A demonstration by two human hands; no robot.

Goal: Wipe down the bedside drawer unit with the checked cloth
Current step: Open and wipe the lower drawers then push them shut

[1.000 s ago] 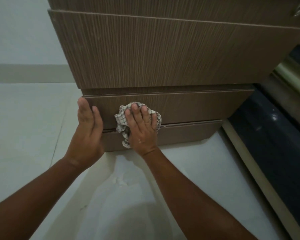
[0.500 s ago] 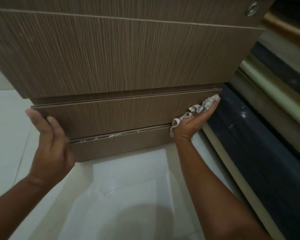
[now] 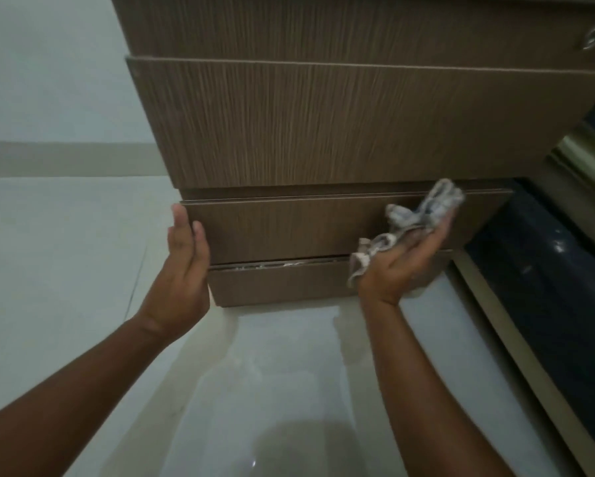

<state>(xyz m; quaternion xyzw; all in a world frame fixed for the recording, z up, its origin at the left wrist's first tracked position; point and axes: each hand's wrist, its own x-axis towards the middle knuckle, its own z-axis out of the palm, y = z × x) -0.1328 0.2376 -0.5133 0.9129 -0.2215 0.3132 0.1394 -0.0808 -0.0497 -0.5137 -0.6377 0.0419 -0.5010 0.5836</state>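
You are working on the low part of the drawer unit (image 3: 323, 125), and the lower drawer front (image 3: 289, 228) is the face in hand. Your right hand (image 3: 402, 266) holds the checked cloth (image 3: 423, 211) bunched up at the right end of that front. The palm is turned towards you and the fingers curl loosely about the cloth. Blur hides the exact hold, and I cannot tell whether the cloth touches the wood. Your left hand (image 3: 182, 270) is open, fingers straight, at the left end of the same front, touching its corner or just beside it.

To do this step well, turn the right palm to the wood so the cloth lies between hand and panel. Spread the bunch into a flat pad, because a loose wad wipes only with its high folds and the tail near your wrist will flap about. Work in long passes from the right end to the left, each one overlapping the last. Brace the drawer at its end with the left hand so it does not slide under the push.

The seam (image 3: 275, 266) above the plinth (image 3: 278, 285) shows pale flecks, probably dust. Fold an edge of the cloth over one finger and run it along there. Take care at the right end, where the dark glossy panel (image 3: 547, 270) stands close and your knuckles have little room.
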